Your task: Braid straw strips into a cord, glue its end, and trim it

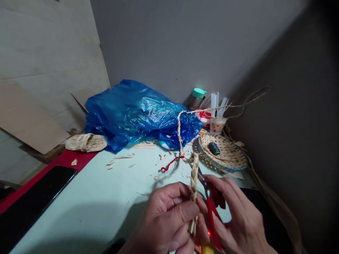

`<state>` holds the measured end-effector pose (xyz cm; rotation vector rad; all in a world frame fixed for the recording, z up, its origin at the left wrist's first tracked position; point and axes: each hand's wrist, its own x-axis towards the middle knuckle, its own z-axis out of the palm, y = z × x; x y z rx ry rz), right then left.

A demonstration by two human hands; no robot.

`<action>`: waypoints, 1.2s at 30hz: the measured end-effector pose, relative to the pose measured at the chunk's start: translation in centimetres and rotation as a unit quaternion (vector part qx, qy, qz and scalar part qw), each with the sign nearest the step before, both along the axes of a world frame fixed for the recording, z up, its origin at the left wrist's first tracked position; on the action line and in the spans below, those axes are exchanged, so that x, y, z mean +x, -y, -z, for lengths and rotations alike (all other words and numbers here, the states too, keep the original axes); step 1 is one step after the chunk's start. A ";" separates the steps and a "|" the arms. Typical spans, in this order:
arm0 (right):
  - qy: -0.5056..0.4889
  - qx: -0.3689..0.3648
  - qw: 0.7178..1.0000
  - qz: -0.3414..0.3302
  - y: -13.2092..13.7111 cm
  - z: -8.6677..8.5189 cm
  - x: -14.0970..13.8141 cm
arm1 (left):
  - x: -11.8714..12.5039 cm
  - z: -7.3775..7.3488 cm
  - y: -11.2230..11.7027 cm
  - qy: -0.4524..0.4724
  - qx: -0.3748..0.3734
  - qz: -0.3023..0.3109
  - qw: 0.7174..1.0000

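Note:
My left hand (169, 218) pinches a pale braided straw cord (194, 174) between thumb and fingers, with its thick end standing upright above the grip. Loose strand ends poke out below the thumb. In my right hand (235, 211) is a pair of red-handled scissors (212, 215), its dark blades pointing up and away, just behind the thick braid. Whether the blades touch the braid I cannot tell. Beyond them rises a thinner braid (179, 130), bending right into a long thin tail. A red string (172, 163) is at its lower end.
Behind lies a blue plastic bag (137, 113). At right a woven basket (238, 160) holds a dark thread spool (214, 148), near a paper cup (217, 126) of straws and a green-lidded bottle (197, 97). A straw bundle (86, 142) and black phone-like slab (39, 204) are at left.

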<state>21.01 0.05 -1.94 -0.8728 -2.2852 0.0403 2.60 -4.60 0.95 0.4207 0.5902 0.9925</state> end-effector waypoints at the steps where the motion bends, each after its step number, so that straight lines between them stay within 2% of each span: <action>1: -0.002 0.004 1.000 -0.001 0.0 -0.1 0.0 | 0.0 -0.1 0.0 0.002 0.000 0.003 1.000; 7: 0.008 0.038 0.999 0.019 0.2 0.2 0.2 | 0.1 -0.1 -0.2 0.009 -0.024 0.024 0.999; 12: 0.017 0.077 0.996 0.049 0.2 0.9 0.7 | 0.2 0.4 -0.2 0.076 0.003 0.030 0.997; 18: 0.004 0.068 0.997 0.034 0.4 1.1 0.9 | 0.4 -0.2 -0.4 0.116 -0.025 0.026 0.993; 26: 0.012 0.081 0.997 0.014 0.7 0.7 0.6 | 0.4 0.0 -0.3 0.100 -0.015 0.041 0.994; 31: 0.004 0.075 0.997 0.006 0.8 0.0 0.1 | 0.5 0.1 -0.1 0.060 0.001 0.031 0.998; 36: 0.045 0.113 0.993 0.008 0.9 -0.2 0.3 | 0.7 0.0 0.1 -0.005 -0.007 0.008 1.000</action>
